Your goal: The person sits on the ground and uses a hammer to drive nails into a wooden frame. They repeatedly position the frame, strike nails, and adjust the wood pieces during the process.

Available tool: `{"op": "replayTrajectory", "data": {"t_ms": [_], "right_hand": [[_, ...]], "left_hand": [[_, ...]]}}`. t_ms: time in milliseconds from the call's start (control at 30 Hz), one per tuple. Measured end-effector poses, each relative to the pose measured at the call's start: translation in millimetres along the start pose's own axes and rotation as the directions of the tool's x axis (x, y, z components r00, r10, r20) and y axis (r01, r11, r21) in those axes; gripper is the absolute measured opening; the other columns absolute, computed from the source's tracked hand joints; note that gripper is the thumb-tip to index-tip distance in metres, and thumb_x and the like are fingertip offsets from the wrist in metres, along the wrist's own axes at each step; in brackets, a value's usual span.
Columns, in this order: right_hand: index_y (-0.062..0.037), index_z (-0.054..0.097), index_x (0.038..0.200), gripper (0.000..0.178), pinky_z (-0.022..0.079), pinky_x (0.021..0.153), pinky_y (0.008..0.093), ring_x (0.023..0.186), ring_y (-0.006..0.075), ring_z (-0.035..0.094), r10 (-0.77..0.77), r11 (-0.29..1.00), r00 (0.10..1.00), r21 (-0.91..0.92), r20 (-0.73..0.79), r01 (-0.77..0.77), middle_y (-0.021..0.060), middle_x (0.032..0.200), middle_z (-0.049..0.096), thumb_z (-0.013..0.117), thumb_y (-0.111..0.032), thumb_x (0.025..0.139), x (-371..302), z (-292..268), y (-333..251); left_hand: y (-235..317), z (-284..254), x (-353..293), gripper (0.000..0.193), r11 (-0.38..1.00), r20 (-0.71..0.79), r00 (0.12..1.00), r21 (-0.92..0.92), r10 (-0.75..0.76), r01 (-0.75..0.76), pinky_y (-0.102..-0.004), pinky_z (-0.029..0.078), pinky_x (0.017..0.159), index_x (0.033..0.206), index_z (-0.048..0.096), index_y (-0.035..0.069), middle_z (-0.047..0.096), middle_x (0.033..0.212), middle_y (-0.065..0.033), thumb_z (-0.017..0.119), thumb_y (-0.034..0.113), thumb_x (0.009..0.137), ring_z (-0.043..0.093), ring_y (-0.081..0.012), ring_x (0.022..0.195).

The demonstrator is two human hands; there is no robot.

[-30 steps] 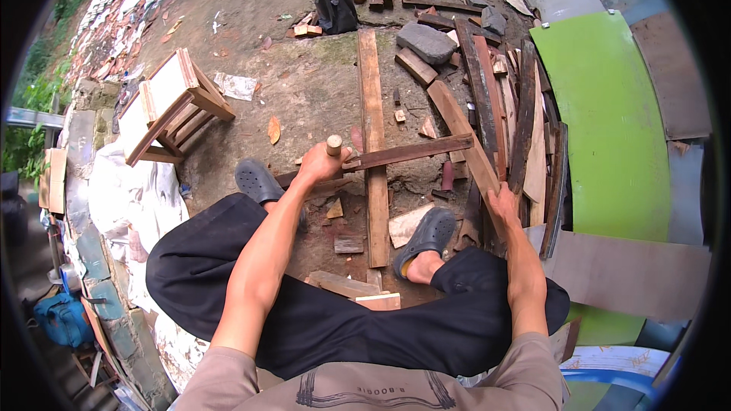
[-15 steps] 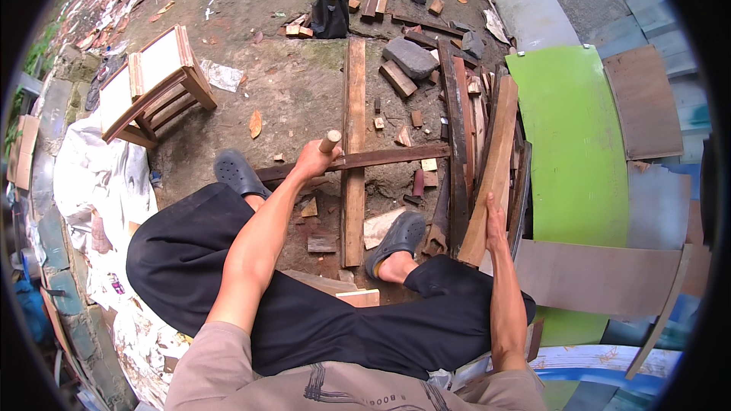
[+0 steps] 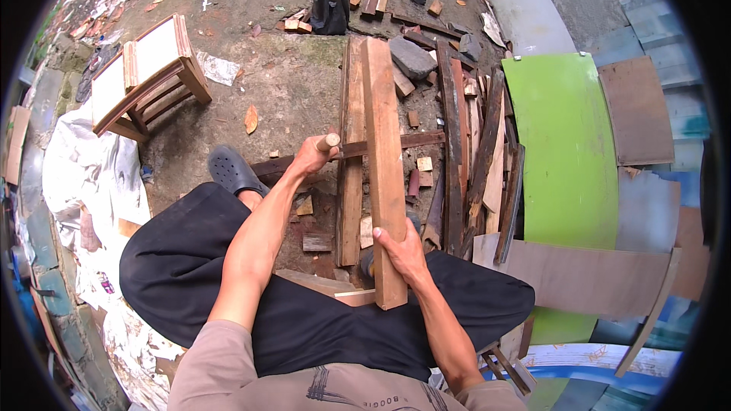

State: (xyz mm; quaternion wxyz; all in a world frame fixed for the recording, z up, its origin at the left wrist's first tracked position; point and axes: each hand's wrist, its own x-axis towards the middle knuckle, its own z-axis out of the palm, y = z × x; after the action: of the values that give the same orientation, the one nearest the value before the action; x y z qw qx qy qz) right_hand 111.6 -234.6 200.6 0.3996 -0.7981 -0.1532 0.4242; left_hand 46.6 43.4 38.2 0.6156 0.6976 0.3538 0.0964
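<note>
My left hand [image 3: 314, 154] is closed round a round wooden handle [image 3: 328, 141], its blunt end sticking out past my thumb; whatever lies at its other end is hidden. My right hand [image 3: 401, 250] grips a thick squared wooden beam [image 3: 383, 129] near its lower end, thumb across the top face. Held over my lap, the beam points away from me. Partly behind it on the ground lie a long plank [image 3: 351, 209] and a dark wooden strip [image 3: 423, 138] crossing that plank.
Long timber strips [image 3: 454, 144] are piled to the right, beside a green board [image 3: 565, 144]. A grey stone block [image 3: 412, 58] sits beyond them. At the left stand a small wooden stool [image 3: 158, 68] and white sacking [image 3: 95, 175]. A black bag [image 3: 330, 9] lies farther off.
My right hand has brought the beam from the timber pile on the right leftward, in front of me. My left hand keeps its hold on the handle in nearly the same place.
</note>
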Motion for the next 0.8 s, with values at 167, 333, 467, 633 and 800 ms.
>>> {"op": "replayTrajectory", "data": {"t_ms": [167, 333, 467, 633, 800], "right_hand": [[0.0016, 0.051, 0.123, 0.063, 0.054, 0.08, 0.0346, 0.09, 0.0196, 0.064, -0.011, 0.994, 0.986, 0.107, -0.169, 0.03, 0.0132, 0.104, 0.065, 0.077, -0.039, 0.082, 15.9, -13.6, 0.0], [0.0019, 0.049, 0.121, 0.064, 0.054, 0.083, 0.0372, 0.097, 0.0284, 0.068, -0.079, 0.89, 0.994, -0.444, 0.079, 0.106, 0.0216, 0.105, 0.068, 0.079, -0.035, 0.078, 4.7, 14.8, -7.6], [0.0045, 0.048, 0.126, 0.076, 0.053, 0.088, 0.0371, 0.102, 0.0289, 0.068, -0.018, 0.975, 0.995, -0.218, 0.095, 0.038, 0.024, 0.11, 0.068, 0.081, -0.042, 0.076, 11.2, -11.9, -21.0], [0.0041, 0.048, 0.126, 0.07, 0.054, 0.085, 0.0354, 0.097, 0.0237, 0.066, -0.086, 0.995, 0.991, 0.033, -0.102, 0.09, 0.0185, 0.11, 0.067, 0.079, -0.038, 0.08, 34.8, -21.1, -30.4], [0.0045, 0.044, 0.129, 0.075, 0.054, 0.086, 0.037, 0.1, 0.0282, 0.067, -0.113, 0.994, 0.992, 0.008, -0.051, 0.113, 0.0233, 0.111, 0.066, 0.079, -0.037, 0.078, 28.0, 16.7, -21.1]], "left_hand": [[6.9, -1.9, 9.0, 0.025, 0.996, 0.052, 0.995, 0.035, -0.08, 0.078, -0.0355, 0.046, 0.068, 0.086, 0.065, 0.001, 0.063, 0.073, -0.0047, 0.07, 0.026, 0.085, 0.054, -0.015, 0.07], [-27.9, -5.5, 20.0, 0.029, 0.998, -0.034, 0.999, 0.062, 0.011, -0.008, -0.0391, 0.048, 0.07, 0.085, 0.066, -0.001, 0.066, 0.077, -0.0107, 0.07, 0.028, 0.084, 0.058, -0.016, 0.075], [-6.0, -6.0, 19.4, 0.025, 0.987, 0.003, 0.998, 0.148, -0.058, 0.057, -0.0357, 0.047, 0.066, 0.078, 0.063, 0.001, 0.06, 0.069, -0.0054, 0.071, 0.024, 0.083, 0.053, -0.0142, 0.07], [-17.0, -9.4, 21.3, 0.019, 0.998, 0.041, 0.998, 0.045, -0.052, 0.05, -0.0339, 0.045, 0.063, 0.076, 0.061, 0.003, 0.057, 0.07, -0.0024, 0.072, 0.018, 0.081, 0.051, -0.0123, 0.068], [-30.1, -11.3, 33.2, 0.023, 0.997, 0.046, 0.997, 0.029, -0.066, 0.064, -0.0359, 0.046, 0.064, 0.083, 0.064, -0.001, 0.06, 0.072, -0.0039, 0.07, 0.021, 0.082, 0.053, -0.0136, 0.069]]}}
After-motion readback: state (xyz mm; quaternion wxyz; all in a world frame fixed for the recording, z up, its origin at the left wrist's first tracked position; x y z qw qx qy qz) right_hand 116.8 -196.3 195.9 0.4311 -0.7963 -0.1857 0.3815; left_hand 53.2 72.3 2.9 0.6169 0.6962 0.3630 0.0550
